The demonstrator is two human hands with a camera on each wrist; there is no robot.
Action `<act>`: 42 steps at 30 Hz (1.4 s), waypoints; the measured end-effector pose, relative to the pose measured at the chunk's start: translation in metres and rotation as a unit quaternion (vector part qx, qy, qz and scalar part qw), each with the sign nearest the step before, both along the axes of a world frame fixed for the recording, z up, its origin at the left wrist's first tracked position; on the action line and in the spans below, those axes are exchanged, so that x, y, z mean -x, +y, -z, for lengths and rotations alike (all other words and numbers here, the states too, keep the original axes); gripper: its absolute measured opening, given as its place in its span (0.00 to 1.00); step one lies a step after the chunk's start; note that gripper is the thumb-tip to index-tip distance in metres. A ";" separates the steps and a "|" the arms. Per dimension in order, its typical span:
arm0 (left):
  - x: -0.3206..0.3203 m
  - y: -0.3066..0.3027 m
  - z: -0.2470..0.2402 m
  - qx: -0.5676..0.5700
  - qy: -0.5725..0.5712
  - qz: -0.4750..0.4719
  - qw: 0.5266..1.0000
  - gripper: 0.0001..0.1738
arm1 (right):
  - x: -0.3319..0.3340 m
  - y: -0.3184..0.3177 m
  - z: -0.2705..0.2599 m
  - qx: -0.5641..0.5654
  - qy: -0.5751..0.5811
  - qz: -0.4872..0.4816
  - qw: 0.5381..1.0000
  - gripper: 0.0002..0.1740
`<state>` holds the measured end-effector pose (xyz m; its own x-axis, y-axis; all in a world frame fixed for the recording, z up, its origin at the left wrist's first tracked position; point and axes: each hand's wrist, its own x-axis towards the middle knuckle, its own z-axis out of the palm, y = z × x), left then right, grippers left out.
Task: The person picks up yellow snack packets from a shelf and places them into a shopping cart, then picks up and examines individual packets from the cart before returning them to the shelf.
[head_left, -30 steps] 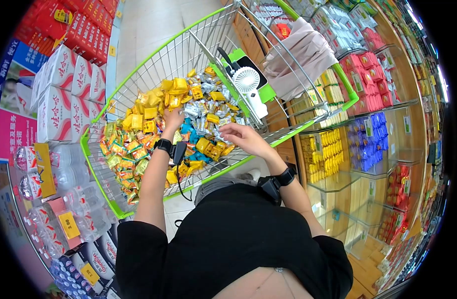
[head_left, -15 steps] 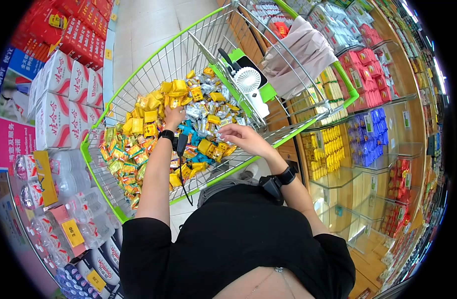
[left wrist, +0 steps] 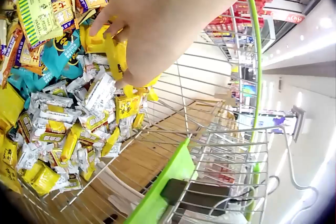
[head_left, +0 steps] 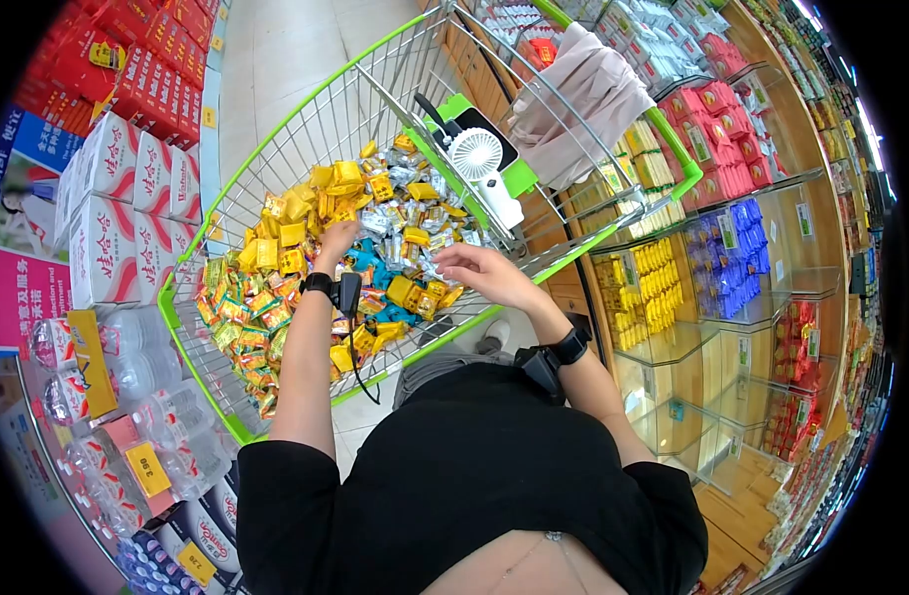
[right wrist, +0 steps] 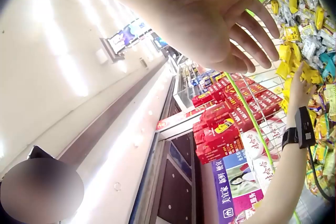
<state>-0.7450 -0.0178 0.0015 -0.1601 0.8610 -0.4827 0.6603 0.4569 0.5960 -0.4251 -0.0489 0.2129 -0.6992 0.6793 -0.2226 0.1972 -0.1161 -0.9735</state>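
Note:
Small wrapped snack packets fill the bottom of a shopping cart [head_left: 169,303] with green edging. Among them are yellow packets [head_left: 347,173], silver-white packets [head_left: 377,220], teal packets [head_left: 371,260] and orange-green packets [head_left: 248,303]. My left hand [head_left: 339,238] is down in the heap. In the left wrist view its thumb and curled fingers pinch a yellow packet [left wrist: 116,55], partly hidden by the hand. Over the cart's near side, my right hand [head_left: 486,274] hangs with relaxed, spread fingers above the silver-white packets. Nothing shows in its palm in the right wrist view.
A white handheld fan [head_left: 476,156] lies by the cart's green child-seat flap, and a pale cloth [head_left: 583,99] drapes over the handle side. Shelves of packaged snacks [head_left: 727,260] stand right. White cartons [head_left: 108,243] and bottled water packs [head_left: 142,357] line the left.
My left hand has drawn back slightly toward me from the yellow packets. My right hand keeps nearly the same place over the cart's near side.

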 end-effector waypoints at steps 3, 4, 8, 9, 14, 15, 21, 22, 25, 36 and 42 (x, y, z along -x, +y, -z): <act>-0.021 -0.019 -0.038 -0.006 -0.112 -0.005 0.994 0.20 | -0.002 0.001 -0.003 -0.005 -0.003 -0.007 1.000 0.13; -0.035 -0.028 -0.066 -0.005 -0.166 -0.028 0.986 0.19 | -0.004 0.001 -0.005 -0.006 -0.007 -0.011 1.000 0.13; -0.061 -0.049 -0.111 0.010 -0.204 -0.031 0.978 0.17 | -0.009 0.004 -0.006 -0.015 -0.006 -0.030 0.999 0.14; -0.065 -0.052 -0.115 -0.018 -0.215 0.018 0.976 0.16 | -0.011 0.005 -0.005 -0.008 -0.013 -0.031 0.999 0.14; -0.096 -0.072 -0.164 -0.123 -0.201 0.105 0.966 0.14 | -0.017 0.010 -0.014 -0.022 -0.037 -0.045 0.998 0.14; -0.103 -0.076 -0.177 -0.123 -0.201 0.104 0.966 0.14 | -0.019 0.011 -0.012 -0.053 -0.044 -0.046 0.997 0.15; -0.130 -0.092 -0.247 -0.205 -0.174 0.157 0.950 0.11 | -0.031 0.011 -0.016 0.000 0.023 0.020 1.000 0.20; -0.134 -0.094 -0.258 -0.204 -0.174 0.156 0.951 0.11 | -0.033 0.011 -0.022 0.048 0.049 0.031 0.997 0.22; -0.145 -0.100 -0.282 -0.233 -0.158 0.185 0.942 0.10 | -0.036 0.009 -0.035 0.066 0.075 0.025 0.995 0.24; -0.182 -0.108 -0.310 -0.375 -0.017 0.259 0.890 0.06 | -0.049 0.004 -0.066 0.054 0.118 -0.006 0.992 0.19; -0.182 -0.106 -0.313 -0.455 -0.013 0.250 0.855 0.06 | -0.050 -0.001 -0.066 -0.009 0.144 0.026 0.989 0.16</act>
